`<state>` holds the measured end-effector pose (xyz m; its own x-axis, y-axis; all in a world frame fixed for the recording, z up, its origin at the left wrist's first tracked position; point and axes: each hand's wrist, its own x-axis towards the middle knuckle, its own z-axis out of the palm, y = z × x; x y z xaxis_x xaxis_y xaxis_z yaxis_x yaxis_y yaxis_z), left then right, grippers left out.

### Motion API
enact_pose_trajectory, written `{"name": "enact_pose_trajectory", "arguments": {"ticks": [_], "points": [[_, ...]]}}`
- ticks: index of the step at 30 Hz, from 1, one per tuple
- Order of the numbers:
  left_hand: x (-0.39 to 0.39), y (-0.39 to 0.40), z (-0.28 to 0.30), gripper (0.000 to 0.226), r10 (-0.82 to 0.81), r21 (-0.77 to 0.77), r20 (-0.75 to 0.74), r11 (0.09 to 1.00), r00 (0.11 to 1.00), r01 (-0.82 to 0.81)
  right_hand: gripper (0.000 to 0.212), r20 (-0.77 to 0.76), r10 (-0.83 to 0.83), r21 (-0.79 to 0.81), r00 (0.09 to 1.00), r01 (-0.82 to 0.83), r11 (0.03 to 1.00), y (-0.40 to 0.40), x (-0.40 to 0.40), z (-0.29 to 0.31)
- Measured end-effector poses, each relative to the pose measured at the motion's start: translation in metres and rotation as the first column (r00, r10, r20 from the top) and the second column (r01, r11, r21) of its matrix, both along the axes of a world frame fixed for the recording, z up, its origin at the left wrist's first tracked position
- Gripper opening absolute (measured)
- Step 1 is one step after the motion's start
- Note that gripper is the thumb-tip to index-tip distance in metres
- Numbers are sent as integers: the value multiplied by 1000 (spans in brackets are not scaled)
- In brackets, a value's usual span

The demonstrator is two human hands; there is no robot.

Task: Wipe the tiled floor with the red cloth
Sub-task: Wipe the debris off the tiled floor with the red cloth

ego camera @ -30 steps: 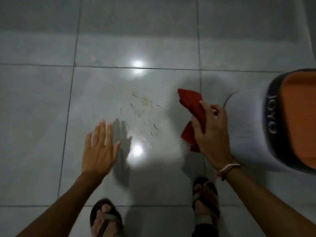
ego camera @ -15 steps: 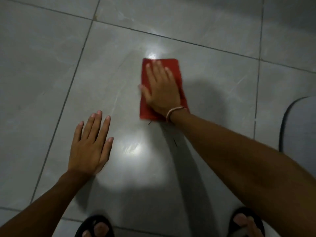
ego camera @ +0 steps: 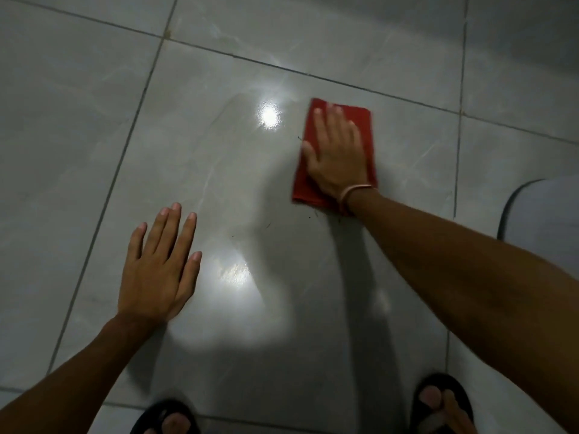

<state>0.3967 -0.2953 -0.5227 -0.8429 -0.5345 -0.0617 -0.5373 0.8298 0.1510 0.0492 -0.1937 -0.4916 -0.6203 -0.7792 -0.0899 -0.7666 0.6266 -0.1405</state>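
Note:
The red cloth (ego camera: 366,126) lies folded flat as a rectangle on the grey tiled floor (ego camera: 219,170). My right hand (ego camera: 336,151) presses palm-down on top of it, fingers spread, hiding most of the cloth's middle. A pink band circles that wrist. My left hand (ego camera: 161,267) rests flat on the tile at lower left, fingers apart, holding nothing. A few small dark specks lie on the tile just below the cloth.
A grey rounded object (ego camera: 542,211) with a dark rim sits at the right edge. My two sandalled feet (ego camera: 441,408) show at the bottom. Bright light reflections (ego camera: 269,115) glare on the glossy tile. Dark grout lines cross the floor.
My right hand laid the cloth flat on the floor and has slid it to the right across the tile. The hair-like debris seen a second ago is gone. My left hand stays planted.

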Motion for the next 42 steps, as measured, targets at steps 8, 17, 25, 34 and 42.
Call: {"name": "enact_pose_trajectory", "arguments": {"ticks": [8,17,25,34,42], "points": [[2,-1,-3,68,0,-9,-22,1000,1000,0,67,44,790,96,611,-790,605,121,2,1],[3,1,2,68,8,-5,-30,1000,1000,-8,72,117,706,-30,699,-708,706,73,105,-9],[0,1,2,67,7,-11,-24,1000,1000,-7,68,-44,362,14,931,-362,932,46,-42,11],[4,-1,-5,68,-10,-34,-30,999,999,9,66,129,950,-26,285,-957,290,131,57,-2],[4,-2,-6,67,-14,-42,-45,999,999,12,73,3,44,-88,999,-43,995,12,43,-4]]}}
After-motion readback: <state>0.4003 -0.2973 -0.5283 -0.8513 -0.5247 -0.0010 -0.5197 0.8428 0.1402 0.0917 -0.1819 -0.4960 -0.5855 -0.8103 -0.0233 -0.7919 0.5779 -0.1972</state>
